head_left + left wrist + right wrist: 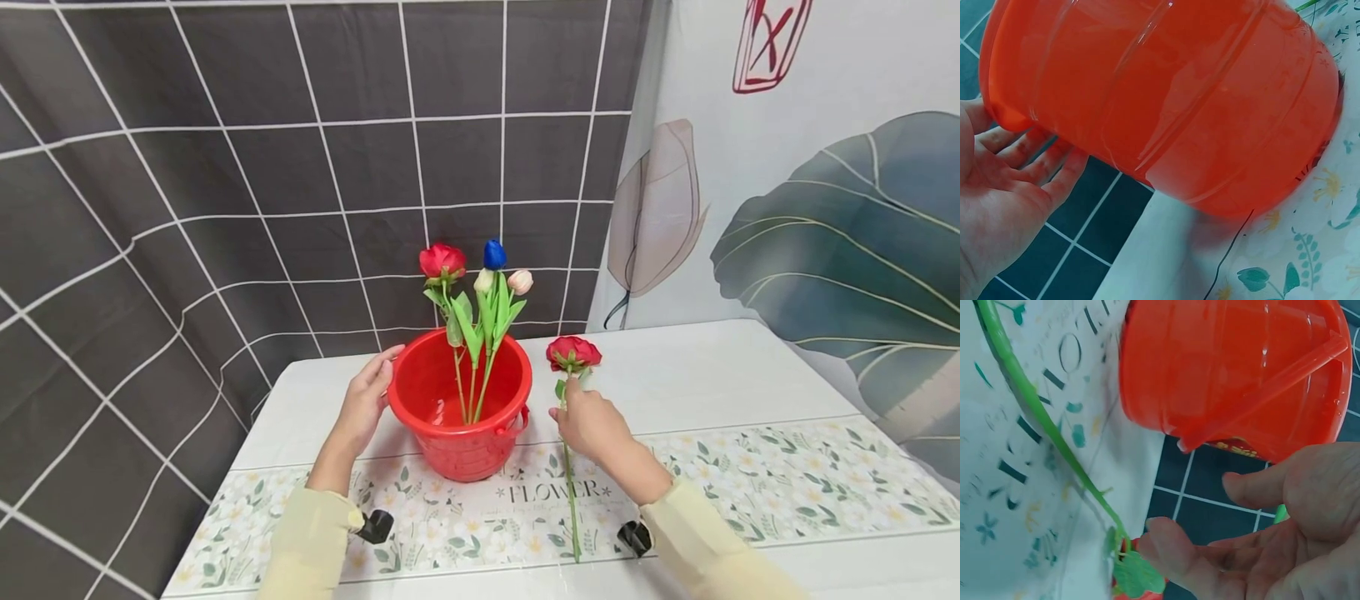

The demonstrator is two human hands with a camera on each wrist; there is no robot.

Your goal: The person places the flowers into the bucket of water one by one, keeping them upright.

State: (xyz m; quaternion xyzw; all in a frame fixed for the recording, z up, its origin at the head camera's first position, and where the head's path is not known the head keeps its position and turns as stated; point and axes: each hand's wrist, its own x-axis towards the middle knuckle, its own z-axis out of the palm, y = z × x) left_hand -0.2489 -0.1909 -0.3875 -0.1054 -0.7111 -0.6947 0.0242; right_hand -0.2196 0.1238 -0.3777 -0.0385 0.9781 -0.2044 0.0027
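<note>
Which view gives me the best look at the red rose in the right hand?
The head view: the red rose shows whole, bloom to stem end, with the right hand pinching it below the bloom. The right wrist view shows only its stem and a leaf; the left wrist view shows only the bucket.

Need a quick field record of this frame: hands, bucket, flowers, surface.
left hand: open, fingers straight against the side of the red bucket
right hand: pinches the stem of a red rose, just below the bloom
rose position: right of the bucket, outside it, stem running down over the floral runner
in bucket: four upright flowers, one red, one blue, one white, one pale pink
surface: white table
backdrop: dark tiled cloth, leaf-print cloth at right
</note>
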